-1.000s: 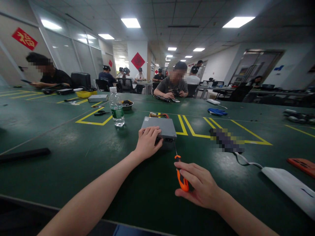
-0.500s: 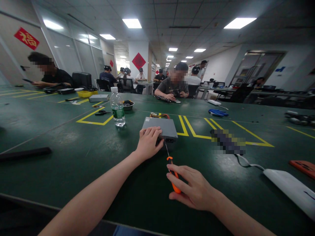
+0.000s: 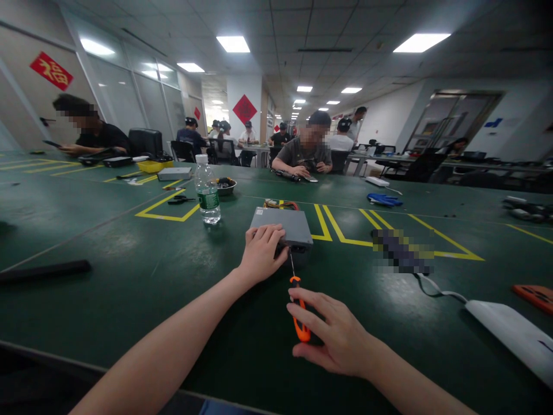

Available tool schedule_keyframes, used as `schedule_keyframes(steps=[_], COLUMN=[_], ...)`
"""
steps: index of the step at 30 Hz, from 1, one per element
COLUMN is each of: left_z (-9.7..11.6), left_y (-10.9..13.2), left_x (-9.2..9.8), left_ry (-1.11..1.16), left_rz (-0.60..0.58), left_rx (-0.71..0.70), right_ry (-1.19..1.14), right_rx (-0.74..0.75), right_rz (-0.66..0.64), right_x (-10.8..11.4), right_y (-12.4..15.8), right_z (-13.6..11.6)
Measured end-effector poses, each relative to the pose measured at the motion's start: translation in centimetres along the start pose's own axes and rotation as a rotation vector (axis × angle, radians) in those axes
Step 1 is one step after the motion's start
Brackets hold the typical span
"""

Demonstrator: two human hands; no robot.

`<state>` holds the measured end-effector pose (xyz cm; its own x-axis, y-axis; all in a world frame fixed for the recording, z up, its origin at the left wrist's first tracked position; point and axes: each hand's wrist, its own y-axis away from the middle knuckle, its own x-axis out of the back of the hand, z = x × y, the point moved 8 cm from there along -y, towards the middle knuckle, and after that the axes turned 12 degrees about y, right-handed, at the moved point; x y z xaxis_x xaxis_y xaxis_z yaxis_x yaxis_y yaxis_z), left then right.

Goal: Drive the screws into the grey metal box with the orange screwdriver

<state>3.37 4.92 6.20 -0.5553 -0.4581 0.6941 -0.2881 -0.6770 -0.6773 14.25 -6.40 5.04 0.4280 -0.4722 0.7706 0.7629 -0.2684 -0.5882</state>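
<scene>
Grey metal box (image 3: 296, 223), lying flat just right of the middle of the frame, sits under and beside the fingers of the left hand (image 3: 264, 249). That hand comes in from the lower left; its fingers lie close together over the box's near left corner, the thumb bent against the front face, so the corner is held between them. The box's right part and far edge stand clear of the fingers, with a bundle of coloured cables (image 3: 283, 205) at the far side. From the lower right reaches the right hand (image 3: 330, 331), its fingers slightly parted and pinching the orange-and-black handle of a screwdriver (image 3: 295, 280) against the thumb. The blade points up the frame to the box's front, close to the left thumb; whether its tip touches is too small to tell. Left of the box, a clear plastic bottle (image 3: 207, 196) with a green label stands upright on the dark green table (image 3: 173, 265), near a metal bowl (image 3: 232, 187). Blue gloves (image 3: 384, 200) lie right of centre, a white device (image 3: 510, 331) at the lower right, and a black bar (image 3: 47, 271) at the left edge. Across the table, at upper centre, sits a person (image 3: 302, 151) in a cap.
</scene>
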Motion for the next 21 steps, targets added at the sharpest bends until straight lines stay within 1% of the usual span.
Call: schedule_keyframes(steps=[3,5,8,12,14,16,19,21], left_z=[0.0,-0.1,-0.1,-0.1,-0.1,-0.1,0.0,0.1], left_y=[0.0,0.0,0.0,0.1,0.1,0.2,0.2,0.2], left_x=[-0.1,-0.2,-0.2,-0.3,-0.4,-0.4,-0.4,-0.3], left_ry=[0.001,0.001,0.004,0.002,-0.002,-0.005,-0.003,-0.001], left_rz=[0.011,0.018,0.022,0.013,0.017,0.020,0.015,0.014], left_rx=[0.003,0.007,0.005,-0.004,-0.001,-0.002,-0.009,-0.011], right_ry=[-0.021,-0.002,-0.001,-0.068,-0.092,-0.090,-0.017,0.015], right_rx=[0.022,0.033,0.030,-0.060,-0.073,-0.056,-0.003,0.005], right_rz=[-0.069,-0.068,0.008,0.155,0.183,0.165,0.084,0.062], right_x=[-0.7,-0.7,-0.1,1.5,1.9,1.9,1.3,0.9], right_y=[-0.1,-0.3,-0.8,-0.9,-0.9,-1.1,-1.5,-1.6], right_z=[-0.4,-0.7,-0.4,1.4,1.7,1.4,0.0,-0.6])
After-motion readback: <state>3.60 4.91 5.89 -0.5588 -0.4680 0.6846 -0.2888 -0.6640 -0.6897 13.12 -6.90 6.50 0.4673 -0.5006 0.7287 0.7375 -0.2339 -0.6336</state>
